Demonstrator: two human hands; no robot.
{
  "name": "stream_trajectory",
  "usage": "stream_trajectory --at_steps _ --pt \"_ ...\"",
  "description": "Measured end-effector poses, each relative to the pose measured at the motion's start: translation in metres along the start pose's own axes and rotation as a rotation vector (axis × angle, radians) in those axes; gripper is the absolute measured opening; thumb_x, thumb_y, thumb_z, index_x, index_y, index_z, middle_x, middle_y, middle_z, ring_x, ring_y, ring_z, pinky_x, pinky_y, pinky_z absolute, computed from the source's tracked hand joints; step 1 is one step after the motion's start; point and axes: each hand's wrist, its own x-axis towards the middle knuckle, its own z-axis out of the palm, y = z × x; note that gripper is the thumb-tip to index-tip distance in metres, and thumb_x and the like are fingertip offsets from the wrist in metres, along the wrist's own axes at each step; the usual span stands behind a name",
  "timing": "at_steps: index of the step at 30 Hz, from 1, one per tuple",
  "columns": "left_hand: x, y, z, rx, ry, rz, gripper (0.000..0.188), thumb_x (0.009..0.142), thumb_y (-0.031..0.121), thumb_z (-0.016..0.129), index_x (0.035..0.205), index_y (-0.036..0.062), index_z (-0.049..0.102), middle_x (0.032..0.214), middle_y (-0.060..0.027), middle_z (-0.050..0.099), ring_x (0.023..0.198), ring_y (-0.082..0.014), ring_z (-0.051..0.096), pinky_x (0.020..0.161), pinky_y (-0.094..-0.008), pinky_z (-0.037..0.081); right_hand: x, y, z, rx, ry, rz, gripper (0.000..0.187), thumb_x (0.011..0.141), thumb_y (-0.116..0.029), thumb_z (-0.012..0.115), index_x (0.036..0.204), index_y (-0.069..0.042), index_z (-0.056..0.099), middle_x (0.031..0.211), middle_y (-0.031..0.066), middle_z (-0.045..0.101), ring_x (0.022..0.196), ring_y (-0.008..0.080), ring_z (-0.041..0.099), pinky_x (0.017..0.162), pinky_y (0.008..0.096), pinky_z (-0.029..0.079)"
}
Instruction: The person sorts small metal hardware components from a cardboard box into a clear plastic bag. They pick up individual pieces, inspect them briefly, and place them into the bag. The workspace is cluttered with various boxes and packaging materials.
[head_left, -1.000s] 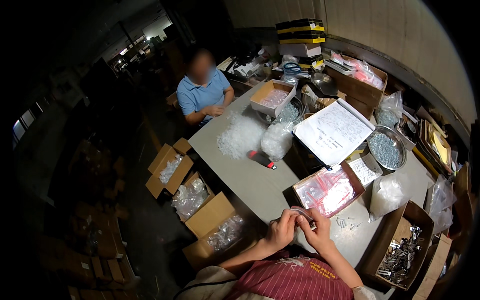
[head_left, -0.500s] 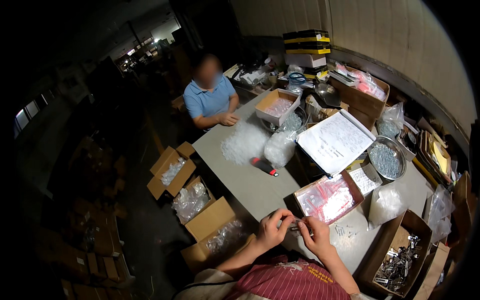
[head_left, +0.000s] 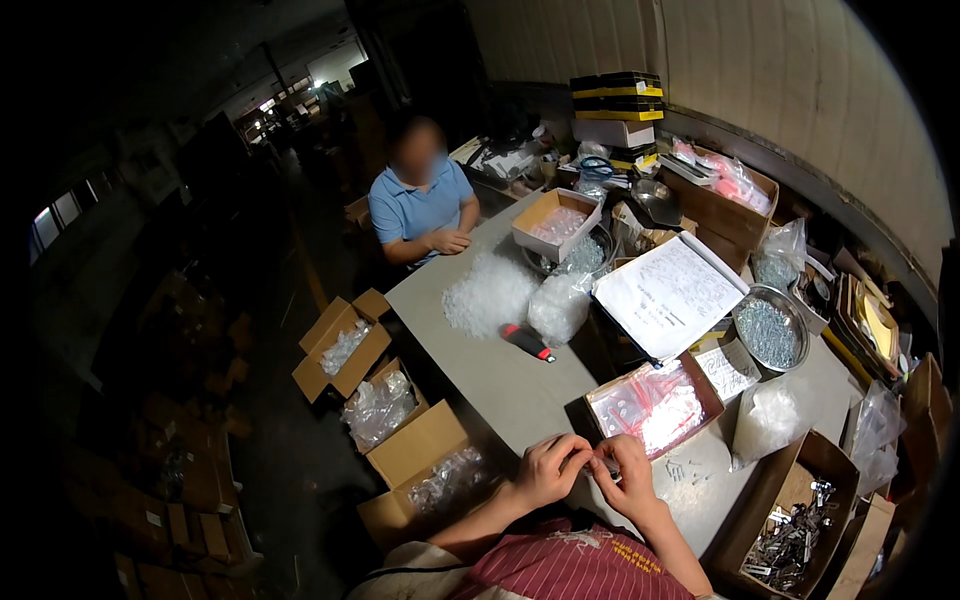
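My left hand (head_left: pixel 548 470) and my right hand (head_left: pixel 630 482) meet above the near edge of the grey table. The fingers of both are pinched together at the tips around something small, mostly hidden by them. Just beyond my hands stands a shallow open box (head_left: pixel 655 405) of clear plastic bags with red edges. Several small metal pieces (head_left: pixel 685 468) lie loose on the tabletop to the right of my right hand. A deeper cardboard box (head_left: pixel 795 530) of metal clips stands farther right.
A white heap (head_left: pixel 490 295) of small plastic pieces, a red-and-black tool (head_left: pixel 528 343) and a clipboard (head_left: pixel 668 295) lie farther back. A metal bowl (head_left: pixel 770 330) holds small metal parts. Open cartons (head_left: pixel 425 440) stand left of the table. A person (head_left: pixel 420 205) in blue sits across.
My hands have drawn closer together, fingertips nearly touching. The shiny clear thing that showed between them earlier is now mostly covered by fingers. The view has shifted slightly.
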Motion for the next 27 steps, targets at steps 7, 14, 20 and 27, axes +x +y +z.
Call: stream_trajectory --at_steps 7,14,20,27 --pt "0.0 -0.004 0.0 -0.01 -0.011 0.008 0.007 0.089 0.005 0.071 0.091 0.0034 0.065 0.084 -0.0104 0.069 0.075 -0.0305 0.069 0.066 -0.0377 0.053 0.008 -0.004 -0.003 -0.067 0.049 -0.098 0.013 0.074 -0.004 0.07 0.082 -0.005 0.059 0.08 0.0092 0.059 0.082 0.0312 0.057 0.081 0.0418 0.043" --pt "0.008 -0.019 -0.018 -0.008 0.046 -0.031 0.008 0.089 0.007 0.071 0.092 0.003 0.064 0.084 -0.0107 0.069 0.076 -0.0318 0.069 0.068 -0.0384 0.053 0.013 0.005 0.0 -0.077 0.068 -0.093 0.011 0.07 -0.006 0.067 0.077 -0.006 0.059 0.077 0.0101 0.056 0.081 0.0326 0.055 0.084 0.0431 0.043" --pt "-0.006 -0.049 -0.03 -0.018 0.056 -0.209 0.008 0.096 0.009 0.067 0.097 0.0013 0.066 0.088 -0.011 0.072 0.081 -0.0219 0.072 0.072 -0.0334 0.055 0.015 0.027 0.008 -0.023 0.117 -0.038 0.01 0.07 -0.006 0.066 0.076 -0.005 0.058 0.077 0.011 0.057 0.081 0.0315 0.055 0.087 0.0431 0.043" --pt "-0.08 -0.181 -0.093 -0.503 0.494 -0.704 0.017 0.106 0.021 0.055 0.102 0.0047 0.057 0.084 -0.0064 0.065 0.078 -0.0178 0.069 0.065 -0.031 0.057 0.034 0.083 -0.012 -0.466 0.137 0.262 0.027 0.09 -0.013 0.068 0.111 0.0 0.058 0.104 0.0198 0.061 0.093 0.0394 0.059 0.084 0.0474 0.044"
